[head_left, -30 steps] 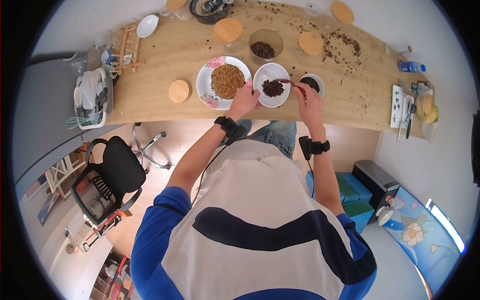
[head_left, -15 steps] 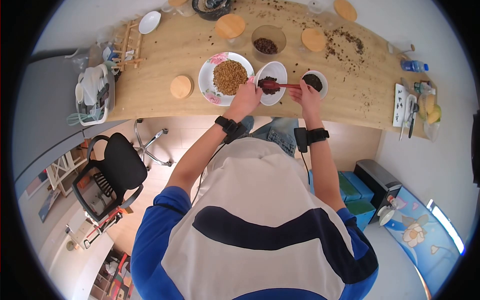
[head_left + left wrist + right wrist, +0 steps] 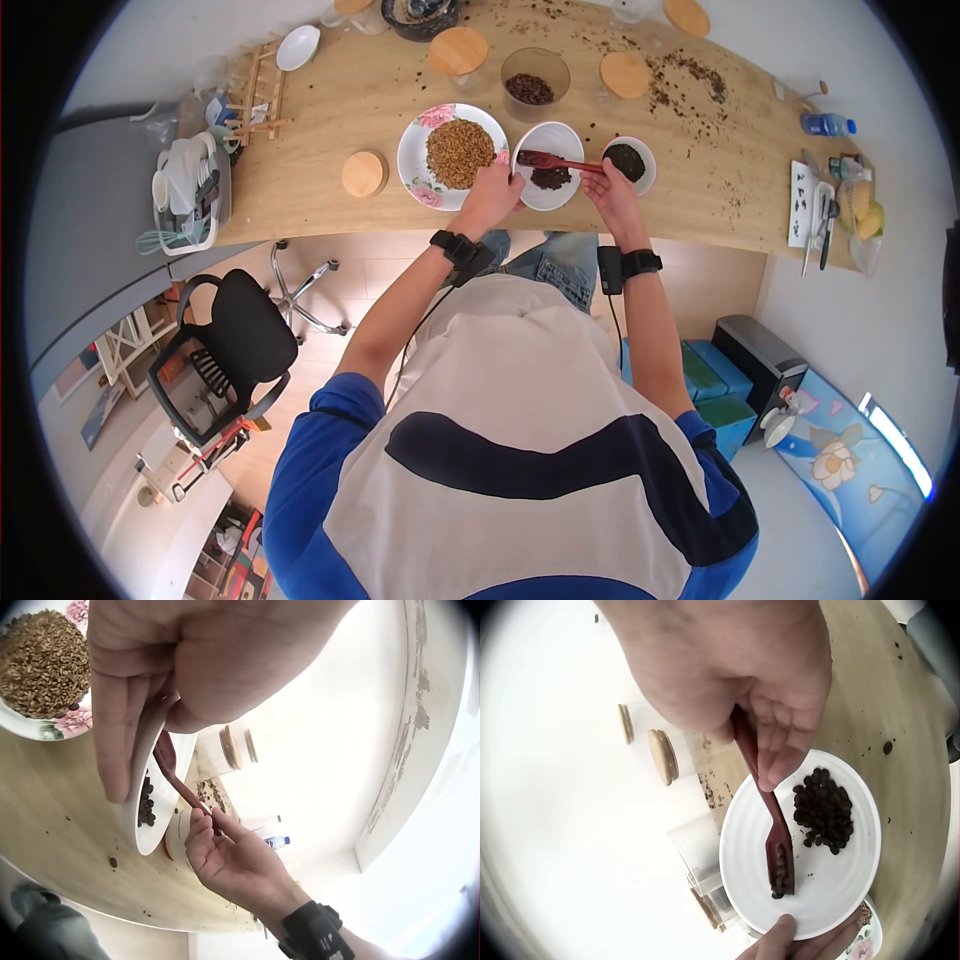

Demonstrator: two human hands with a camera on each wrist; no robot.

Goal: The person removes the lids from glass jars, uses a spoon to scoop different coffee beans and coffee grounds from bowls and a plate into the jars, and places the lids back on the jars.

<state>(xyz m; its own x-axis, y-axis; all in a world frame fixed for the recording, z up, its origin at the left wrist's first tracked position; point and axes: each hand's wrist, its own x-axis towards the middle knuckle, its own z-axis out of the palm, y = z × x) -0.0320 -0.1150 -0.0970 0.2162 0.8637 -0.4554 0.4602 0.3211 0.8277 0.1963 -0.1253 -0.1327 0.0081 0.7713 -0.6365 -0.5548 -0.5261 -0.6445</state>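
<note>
My left hand (image 3: pixel 492 197) holds the white bowl (image 3: pixel 742 847) by its rim, thumb over the edge and fingers on the outside. A pile of dark brown beans (image 3: pixel 823 810) lies to one side in it. My right hand (image 3: pixel 613 200) pinches the handle of a dark red scoop (image 3: pixel 776 836), whose long square-ended head carries a few beans inside the bowl. Close to the right hand stands a small white bowl (image 3: pixel 647 160) of dark contents. Beside the left hand is a floral plate (image 3: pixel 412 170) heaped with golden-brown grain (image 3: pixel 458 153).
Behind the bowls stands a translucent container (image 3: pixel 553 66) with more dark beans. Round wooden lids (image 3: pixel 459 51) top several jars, and another wooden lid (image 3: pixel 364 174) sits at left. Dark bits (image 3: pixel 690 85) are scattered at back right. A white board (image 3: pixel 799 205) with utensils lies far right.
The scoop dipped into the beans, then moved to the bowl's far left side with some beans in its head. The left hand has stayed at the bowl's rim.
</note>
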